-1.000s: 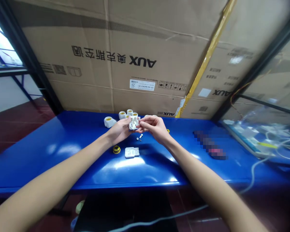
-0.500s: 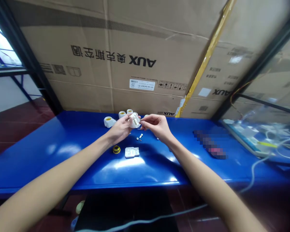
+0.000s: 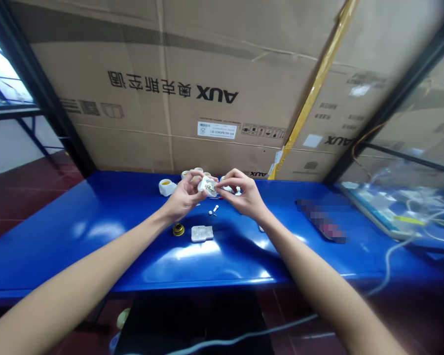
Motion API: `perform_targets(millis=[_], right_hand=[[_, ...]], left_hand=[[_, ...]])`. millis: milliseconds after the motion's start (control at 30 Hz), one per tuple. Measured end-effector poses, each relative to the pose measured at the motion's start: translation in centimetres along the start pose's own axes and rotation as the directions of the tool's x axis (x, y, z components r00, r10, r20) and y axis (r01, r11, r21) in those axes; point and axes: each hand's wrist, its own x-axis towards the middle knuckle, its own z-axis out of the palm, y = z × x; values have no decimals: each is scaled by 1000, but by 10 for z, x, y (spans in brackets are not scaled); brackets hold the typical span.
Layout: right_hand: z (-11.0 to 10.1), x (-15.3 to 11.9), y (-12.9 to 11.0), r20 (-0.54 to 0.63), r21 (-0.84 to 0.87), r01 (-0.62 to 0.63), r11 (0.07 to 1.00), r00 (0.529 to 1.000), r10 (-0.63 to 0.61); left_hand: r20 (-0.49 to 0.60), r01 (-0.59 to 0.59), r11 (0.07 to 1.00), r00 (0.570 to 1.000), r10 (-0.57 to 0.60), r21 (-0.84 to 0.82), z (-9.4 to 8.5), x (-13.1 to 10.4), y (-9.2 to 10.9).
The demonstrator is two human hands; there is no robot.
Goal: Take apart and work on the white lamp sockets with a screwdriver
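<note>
My left hand (image 3: pixel 181 197) grips a small white plastic socket part (image 3: pixel 207 187) above the blue table (image 3: pixel 96 231). My right hand (image 3: pixel 242 195) pinches at the right side of that same part with thumb and forefinger. Below the hands lie a flat white cover piece (image 3: pixel 202 233), a round brass ring (image 3: pixel 178 229) and a few tiny white bits (image 3: pixel 214 209). Behind the hands stand several white lamp holders, one of them (image 3: pixel 166 187) lying apart to the left.
Large cardboard boxes (image 3: pixel 207 88) wall off the back of the table. A dark blurred object (image 3: pixel 321 222) lies to the right. Further right sits a tray with clear plastic bags and white cables (image 3: pixel 399 207). A grey cable (image 3: pixel 387 266) hangs over the front edge.
Both hands have risen slightly and come together again on the white part; my right fingers, apart from it half a second ago, now touch it. The part has turned in my left hand.
</note>
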Motion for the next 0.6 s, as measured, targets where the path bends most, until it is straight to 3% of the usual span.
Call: perform_targets(millis=[600], right_hand=[[-3, 0, -4, 67, -7, -2, 1000, 998, 2]], left_hand=[[5, 17, 1000, 1000, -18, 26, 3, -2, 1]])
